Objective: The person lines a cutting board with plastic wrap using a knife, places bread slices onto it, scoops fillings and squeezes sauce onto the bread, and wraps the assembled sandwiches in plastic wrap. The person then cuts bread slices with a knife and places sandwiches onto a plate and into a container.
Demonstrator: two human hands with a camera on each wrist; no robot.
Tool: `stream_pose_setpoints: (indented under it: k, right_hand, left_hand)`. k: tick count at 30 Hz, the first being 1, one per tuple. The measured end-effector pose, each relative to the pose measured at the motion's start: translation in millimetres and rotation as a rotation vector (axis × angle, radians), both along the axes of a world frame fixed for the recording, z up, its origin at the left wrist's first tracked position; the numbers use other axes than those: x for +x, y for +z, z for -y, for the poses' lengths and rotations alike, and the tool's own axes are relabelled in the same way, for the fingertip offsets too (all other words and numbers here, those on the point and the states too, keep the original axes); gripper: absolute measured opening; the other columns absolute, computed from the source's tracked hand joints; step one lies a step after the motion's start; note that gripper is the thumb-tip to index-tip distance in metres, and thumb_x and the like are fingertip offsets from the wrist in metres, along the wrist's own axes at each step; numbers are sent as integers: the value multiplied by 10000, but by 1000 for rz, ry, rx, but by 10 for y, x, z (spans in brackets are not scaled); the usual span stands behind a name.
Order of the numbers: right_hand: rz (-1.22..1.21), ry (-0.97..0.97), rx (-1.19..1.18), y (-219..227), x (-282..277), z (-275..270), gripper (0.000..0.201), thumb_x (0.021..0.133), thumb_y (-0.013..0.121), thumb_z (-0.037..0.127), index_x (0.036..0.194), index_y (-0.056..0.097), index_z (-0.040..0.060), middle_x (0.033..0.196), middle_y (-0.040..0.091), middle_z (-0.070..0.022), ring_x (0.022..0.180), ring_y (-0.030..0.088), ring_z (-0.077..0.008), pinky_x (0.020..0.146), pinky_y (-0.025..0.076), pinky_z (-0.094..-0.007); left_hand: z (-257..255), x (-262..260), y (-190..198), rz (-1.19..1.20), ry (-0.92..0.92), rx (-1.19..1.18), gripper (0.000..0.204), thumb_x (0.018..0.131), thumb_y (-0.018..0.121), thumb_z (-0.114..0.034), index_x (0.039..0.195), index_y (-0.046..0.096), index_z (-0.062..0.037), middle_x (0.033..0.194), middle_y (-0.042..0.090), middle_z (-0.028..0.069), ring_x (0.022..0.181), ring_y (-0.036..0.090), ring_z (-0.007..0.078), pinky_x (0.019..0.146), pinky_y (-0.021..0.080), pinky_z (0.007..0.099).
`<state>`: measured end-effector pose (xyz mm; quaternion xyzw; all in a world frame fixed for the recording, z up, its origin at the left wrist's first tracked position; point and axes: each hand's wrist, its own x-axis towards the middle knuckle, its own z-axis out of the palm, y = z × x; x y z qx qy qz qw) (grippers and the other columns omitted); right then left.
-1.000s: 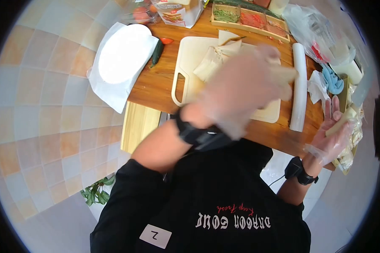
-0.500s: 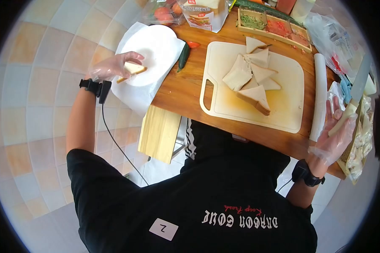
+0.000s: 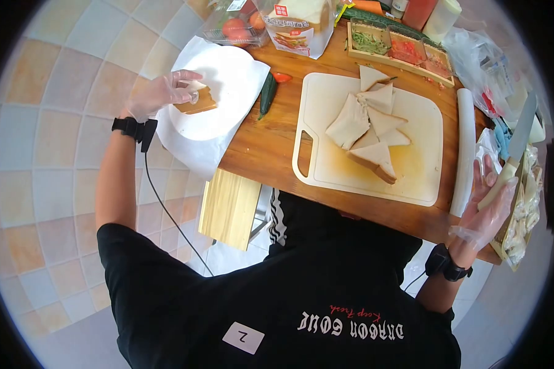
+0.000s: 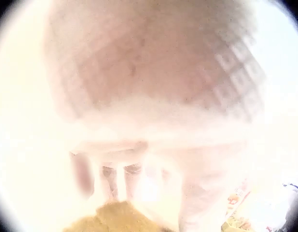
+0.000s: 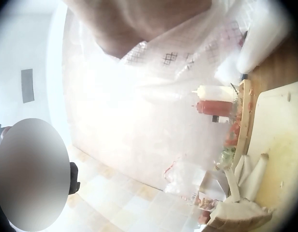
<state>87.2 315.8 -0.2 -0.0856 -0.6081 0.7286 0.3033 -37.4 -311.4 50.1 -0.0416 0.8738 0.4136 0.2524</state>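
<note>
My gloved left hand (image 3: 160,95) pinches a triangular piece of sandwich bread (image 3: 198,102), brown crust outward, over a round white plate (image 3: 212,126) at the left. In the overexposed left wrist view the bread's crust (image 4: 122,217) shows below the fingers. My gloved right hand (image 3: 487,200), palm up at the right edge of the table, holds a kitchen knife (image 3: 522,130) by its pale handle, blade pointing away. Several bread triangles (image 3: 375,154) lie overlapping on a cream cutting board (image 3: 415,187) between the hands; they also appear in the right wrist view.
White paper (image 3: 197,157) lies under the plate, with a cucumber piece (image 3: 268,93) beside it. Behind stand tomatoes (image 3: 235,29), a bread bag (image 3: 295,31), a divided wooden tray (image 3: 400,60) and sauce bottles (image 3: 442,18). A white roll (image 3: 466,147) lies right of the board.
My left hand has gone from over the cutting board to the plate, carrying a bread piece, and has since turned it crust outward. My right hand keeps the knife at the right.
</note>
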Motion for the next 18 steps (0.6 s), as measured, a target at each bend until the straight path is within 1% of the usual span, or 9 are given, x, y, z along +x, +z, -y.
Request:
stream_pose_setpoints:
  k: [4,6,7,9,10,12,15,16,18]
  right_hand:
    - [1,-6,-7,-11,-34,-9,482,1104,530,354,1369,518,-49,850,606,-75,1235,658,-381,1160,441,-610]
    - [-5,11,-25,-39,-55,-48,482,1103,533,352,1369,518,-50,854,606,-78,1236,655,-382,1158,441,-612]
    - [-12,23,-45,-50,-66,-68,482,1101,536,350,1368,518,-51,858,607,-81,1238,653,-382,1157,441,-614]
    - [-3,2,-61,-22,-75,-60,479,1099,539,349,1365,520,-50,862,607,-82,1239,650,-383,1153,444,-611]
    - [4,-17,-75,-6,-80,-41,477,1098,542,347,1363,523,-49,866,606,-84,1240,648,-383,1150,448,-609]
    - [13,-31,-79,2,-79,-2,474,1096,543,345,1363,525,-46,869,608,-86,1240,647,-383,1147,449,-609]
    - [18,-55,-78,48,-85,56,450,1096,547,346,1351,540,-24,892,640,-91,1216,656,-385,1118,476,-606]
    - [12,-43,-81,17,-77,30,440,1096,548,352,1342,544,-13,895,645,-89,1202,662,-386,1103,488,-599]
    - [10,-7,-102,-46,-54,-14,412,1095,558,352,1326,548,11,897,653,-86,1175,676,-384,1063,523,-575]
  left_hand:
    - [-89,130,-18,110,24,128,610,815,742,39,1401,592,-34,1230,646,61,1132,615,175,954,522,318]
    - [-176,143,-195,-95,-180,-163,521,835,766,12,1335,630,-42,1166,691,60,1074,648,187,963,521,335]
    - [-185,144,-223,-95,-181,-163,521,835,766,12,1335,630,-42,1166,691,60,1074,648,187,963,521,335]
    - [-234,148,-274,-281,-360,-465,441,830,821,-74,1250,689,-66,1165,737,87,1095,687,260,987,529,350]
    - [-242,154,-303,-279,-367,-461,441,830,821,-74,1250,689,-66,1165,737,87,1095,687,260,987,529,350]
    - [-218,188,-351,-384,-471,-581,395,814,822,-68,1192,713,-96,1222,729,102,1130,683,294,1010,530,379]
    - [-208,163,-403,-476,-594,-577,414,792,816,-50,1191,713,-89,1206,733,109,1134,681,308,1012,532,391]
    - [-263,159,-375,-360,-543,-610,521,768,838,-88,1268,692,-89,1315,687,118,1240,640,298,1065,510,388]
    - [-368,221,-168,-440,-541,-531,586,768,844,-103,1325,662,-88,1391,636,131,1313,591,305,1104,485,402]
